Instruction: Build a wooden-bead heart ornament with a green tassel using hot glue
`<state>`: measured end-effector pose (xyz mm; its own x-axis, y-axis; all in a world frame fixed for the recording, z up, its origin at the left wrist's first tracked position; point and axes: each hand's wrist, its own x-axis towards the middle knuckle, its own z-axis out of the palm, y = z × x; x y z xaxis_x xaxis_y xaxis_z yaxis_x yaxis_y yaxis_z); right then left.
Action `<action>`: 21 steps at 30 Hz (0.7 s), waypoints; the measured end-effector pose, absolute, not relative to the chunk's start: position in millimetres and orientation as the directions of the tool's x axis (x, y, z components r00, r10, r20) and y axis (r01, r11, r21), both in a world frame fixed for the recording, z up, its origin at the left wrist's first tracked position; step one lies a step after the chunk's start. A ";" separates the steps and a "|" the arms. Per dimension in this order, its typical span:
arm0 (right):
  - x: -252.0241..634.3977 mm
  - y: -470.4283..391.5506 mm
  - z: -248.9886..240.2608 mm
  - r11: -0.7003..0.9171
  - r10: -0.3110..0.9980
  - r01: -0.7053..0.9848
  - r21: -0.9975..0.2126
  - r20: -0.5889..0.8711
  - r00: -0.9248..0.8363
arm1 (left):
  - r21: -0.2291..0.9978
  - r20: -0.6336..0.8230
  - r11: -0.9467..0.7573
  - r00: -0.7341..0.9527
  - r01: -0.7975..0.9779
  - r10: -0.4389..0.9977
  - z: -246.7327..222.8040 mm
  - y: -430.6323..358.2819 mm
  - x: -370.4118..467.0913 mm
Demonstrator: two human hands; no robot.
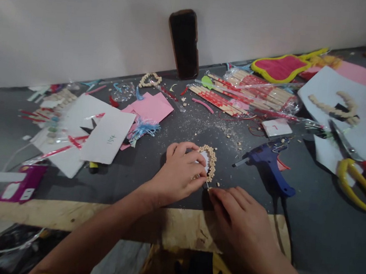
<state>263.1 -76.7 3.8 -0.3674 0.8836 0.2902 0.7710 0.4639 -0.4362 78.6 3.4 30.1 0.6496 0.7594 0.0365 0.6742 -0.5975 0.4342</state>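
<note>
At the far left lies a purple packet (23,183), then a white card (107,138) with handwriting, and pink paper (153,108) with a blue tassel (144,130) at its near edge. A dark phone (185,44) leans against the wall. The left hand (180,170) curls its fingers over the left side of a beige beaded ring (212,160) lying on the dark tabletop; whether it pinches the ring, I cannot tell. Just below, the right hand (240,212) pinches a thin pale piece (208,186). Rightward are a blue glue gun (267,161) and scissors (353,165).
</note>
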 end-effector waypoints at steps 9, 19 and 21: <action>261.4 -74.5 -0.1 0.450 0.889 0.798 -0.400 0.287 -0.357 | 0.464 -0.068 -0.563 0.661 0.684 0.748 34.8 13.3 83.0; 260.3 -74.2 -0.4 0.451 0.888 0.793 -0.409 0.291 -0.355 | 0.409 -0.155 -0.620 0.720 0.670 0.676 41.8 15.6 85.0; 259.6 -74.0 1.0 0.450 0.889 0.795 -0.407 0.289 -0.355 | 0.402 -0.160 -0.622 0.720 0.672 0.675 42.7 14.9 85.5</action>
